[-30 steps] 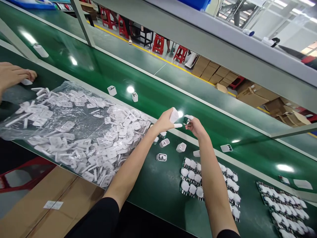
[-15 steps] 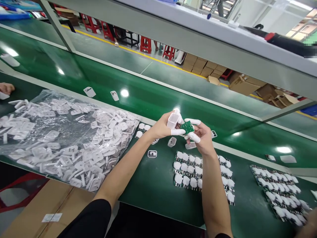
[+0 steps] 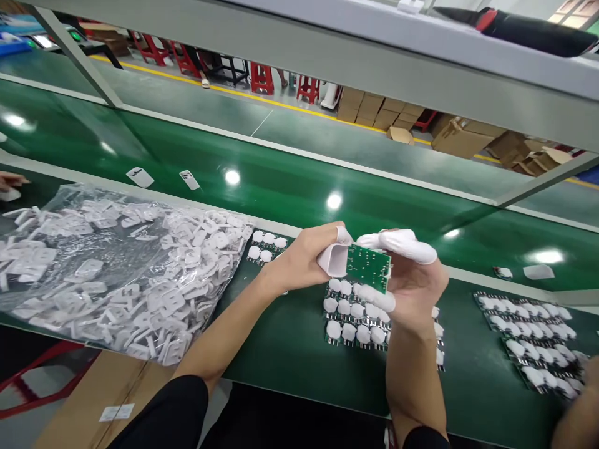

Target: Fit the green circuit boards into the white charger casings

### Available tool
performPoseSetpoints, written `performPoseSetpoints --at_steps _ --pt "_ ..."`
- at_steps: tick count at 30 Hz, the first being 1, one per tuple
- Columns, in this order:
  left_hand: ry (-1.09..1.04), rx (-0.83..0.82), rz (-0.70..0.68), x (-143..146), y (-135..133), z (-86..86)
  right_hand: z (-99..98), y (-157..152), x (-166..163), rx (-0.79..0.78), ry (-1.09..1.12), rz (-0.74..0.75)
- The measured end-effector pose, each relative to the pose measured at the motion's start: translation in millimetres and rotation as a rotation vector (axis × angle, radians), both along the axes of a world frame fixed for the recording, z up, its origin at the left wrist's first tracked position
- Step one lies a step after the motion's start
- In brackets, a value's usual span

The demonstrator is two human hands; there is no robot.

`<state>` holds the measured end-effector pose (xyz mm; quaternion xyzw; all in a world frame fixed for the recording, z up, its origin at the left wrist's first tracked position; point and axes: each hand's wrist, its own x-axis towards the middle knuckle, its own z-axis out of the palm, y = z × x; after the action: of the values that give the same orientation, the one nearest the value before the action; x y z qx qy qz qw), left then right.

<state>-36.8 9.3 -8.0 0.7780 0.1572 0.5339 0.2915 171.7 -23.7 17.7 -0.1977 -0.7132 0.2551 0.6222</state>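
Note:
My left hand (image 3: 303, 260) is closed around a white plastic housing (image 3: 334, 260), a small box-like shell. White covers sit on the fingertips of both hands. In my right hand (image 3: 417, 284), a green circuit board (image 3: 369, 264) is pinched between thumb and fingers, its solder-dotted side showing. The board's left edge meets the right side of the housing; whether it reaches inside I cannot tell. Under my hands lie rows of circuit boards topped with white blobs (image 3: 344, 307), partly hidden by my right forearm. A smaller group of such boards (image 3: 266, 239) lies beyond my left wrist.
A clear plastic bag with many white plastic parts (image 3: 201, 249) covers the bench's left side. More board rows (image 3: 524, 324) lie at right. Two flat white pieces (image 3: 140, 177) rest on the green surface behind. Other people's hands (image 3: 12, 181) show at the left and lower right edges.
Both hands have come closer to the camera, and my right hand has shifted right and turned. The board's edge is now up against the housing. The view has tilted slightly.

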Motion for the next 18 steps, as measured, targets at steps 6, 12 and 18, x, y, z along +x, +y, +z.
performPoseSetpoints --at_steps 6,12,18 --pt "0.074 0.032 0.023 -3 -6 6.4 -2.0 -4 -2 0.033 -0.084 -0.072" --pt "0.051 0.088 0.062 -2 -10 11.2 10.3 -10 -8 0.086 -0.141 -0.013" --pt "0.091 0.123 0.110 -5 -10 10.9 8.1 -11 -8 0.086 -0.178 -0.024"
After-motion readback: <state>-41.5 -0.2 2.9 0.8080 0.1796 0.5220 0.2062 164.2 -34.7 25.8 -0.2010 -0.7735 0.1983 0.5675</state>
